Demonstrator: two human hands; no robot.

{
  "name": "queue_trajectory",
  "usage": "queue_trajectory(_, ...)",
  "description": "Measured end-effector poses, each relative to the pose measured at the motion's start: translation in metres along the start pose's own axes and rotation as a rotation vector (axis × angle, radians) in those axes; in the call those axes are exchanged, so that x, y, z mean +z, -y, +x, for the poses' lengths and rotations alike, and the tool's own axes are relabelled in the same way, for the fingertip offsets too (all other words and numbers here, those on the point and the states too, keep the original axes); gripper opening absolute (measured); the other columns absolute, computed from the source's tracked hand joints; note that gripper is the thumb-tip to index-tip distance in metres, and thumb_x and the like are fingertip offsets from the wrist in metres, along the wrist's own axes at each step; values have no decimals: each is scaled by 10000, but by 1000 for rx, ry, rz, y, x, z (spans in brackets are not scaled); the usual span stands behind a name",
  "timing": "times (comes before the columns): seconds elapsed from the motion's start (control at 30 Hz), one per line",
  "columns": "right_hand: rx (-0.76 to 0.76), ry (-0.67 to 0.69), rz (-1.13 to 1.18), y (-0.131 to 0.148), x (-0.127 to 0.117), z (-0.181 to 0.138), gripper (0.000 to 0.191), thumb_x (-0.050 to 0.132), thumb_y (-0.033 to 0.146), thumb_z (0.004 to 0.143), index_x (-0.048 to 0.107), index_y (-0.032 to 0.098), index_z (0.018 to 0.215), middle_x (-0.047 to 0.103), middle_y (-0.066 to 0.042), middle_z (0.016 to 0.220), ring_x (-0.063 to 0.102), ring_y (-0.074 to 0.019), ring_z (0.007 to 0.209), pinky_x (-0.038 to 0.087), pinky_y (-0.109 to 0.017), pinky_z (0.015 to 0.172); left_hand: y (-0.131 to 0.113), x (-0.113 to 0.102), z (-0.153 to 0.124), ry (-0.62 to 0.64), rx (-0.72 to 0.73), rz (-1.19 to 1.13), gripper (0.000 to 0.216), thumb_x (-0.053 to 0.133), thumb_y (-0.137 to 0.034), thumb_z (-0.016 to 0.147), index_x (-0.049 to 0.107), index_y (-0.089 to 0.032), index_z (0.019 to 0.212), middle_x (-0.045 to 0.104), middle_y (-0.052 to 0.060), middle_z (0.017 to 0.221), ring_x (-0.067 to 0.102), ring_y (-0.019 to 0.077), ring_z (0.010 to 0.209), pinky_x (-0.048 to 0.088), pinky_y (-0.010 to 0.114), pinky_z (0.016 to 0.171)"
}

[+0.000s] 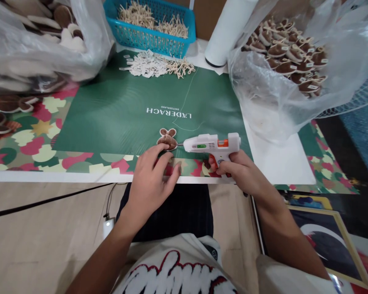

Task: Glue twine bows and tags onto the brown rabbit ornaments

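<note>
A small brown plush piece with pale edging and two rabbit-like ears (168, 139) lies on the green printed sheet. My left hand (153, 177) reaches over its near edge. The index fingertip presses on it, the middle fingertip is close beside, and the thumb stands apart. In my right hand (241, 169) is a white and orange hot glue gun (207, 143), with the fingers wrapped round its handle. Its thin metal nozzle points left and meets the right side of the plush piece, or is very close to it. The fingers hide part of the trigger.
At the back stand a blue basket (150, 41) of cream cord pieces, a pile of white tags (147, 64) with tied cords (180, 67), and a white cylinder (228, 30). Clear plastic bags of plush pieces flank the sheet left (95, 41) and right (263, 98). More brown pieces (7, 103) lie left.
</note>
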State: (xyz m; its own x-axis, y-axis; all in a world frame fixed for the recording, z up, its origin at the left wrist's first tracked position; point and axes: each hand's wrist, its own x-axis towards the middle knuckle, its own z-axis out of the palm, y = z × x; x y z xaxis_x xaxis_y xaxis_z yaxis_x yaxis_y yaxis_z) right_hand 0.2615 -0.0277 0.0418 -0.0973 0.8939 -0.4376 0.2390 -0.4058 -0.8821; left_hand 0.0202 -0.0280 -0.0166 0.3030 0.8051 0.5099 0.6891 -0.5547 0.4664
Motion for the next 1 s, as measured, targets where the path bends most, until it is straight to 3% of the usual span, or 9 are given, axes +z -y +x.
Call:
queue_trajectory(0.37,-15,20,42,-5,-1,-3,89,619,202,696,647,203,781,619,5,804,515,-168,757,393,-315,724,0,1,0,-3,7,1,196,687,-214,974,655,-159,1160,691,174,1339,679,335,1263,544,469,1038)
queue_trajectory(0.53,-16,54,28,-5,-1,-6,45,635,186,681,629,205,722,599,15,748,482,-156,706,390,-311,703,1,0,0,4,10,-18,196,679,-216,981,651,-158,1166,686,179,1350,672,335,1275,546,474,1055)
queue_trajectory(0.67,22,24,193,-12,-10,-4,188,645,168,660,722,205,827,711,-26,864,613,-206,824,469,-324,774,0,-3,0,13,0,-37,170,667,-204,988,643,-174,1154,691,160,1348,672,311,1277,543,464,1074)
queue_trajectory(0.77,12,-74,257,-17,-33,7,307,660,175,607,759,205,896,760,-49,923,672,-239,885,517,-347,823,0,-5,0,19,-9,-37,184,664,-207,991,635,-187,1172,687,151,1355,673,300,1278,549,459,1070)
queue_trajectory(0.83,42,-115,149,-15,-54,18,262,670,232,630,765,195,871,773,-72,900,682,-247,841,521,-356,770,1,-5,1,18,-8,-34,200,665,-208,990,630,-190,1186,679,153,1365,670,304,1285,549,467,1075)
queue_trajectory(0.9,83,-176,-136,-7,-75,26,145,697,334,723,738,198,752,748,-80,780,648,-232,722,475,-351,662,2,-6,2,15,3,-32,216,674,-202,984,626,-186,1195,673,161,1373,670,314,1286,551,473,1073)
queue_trajectory(1.0,66,-240,-707,18,-103,29,432,765,501,821,593,235,528,607,-38,557,489,-169,538,331,-345,559,7,-5,5,7,32,-19,243,687,-203,978,620,-189,1212,672,163,1371,681,332,1265,555,481,1052)
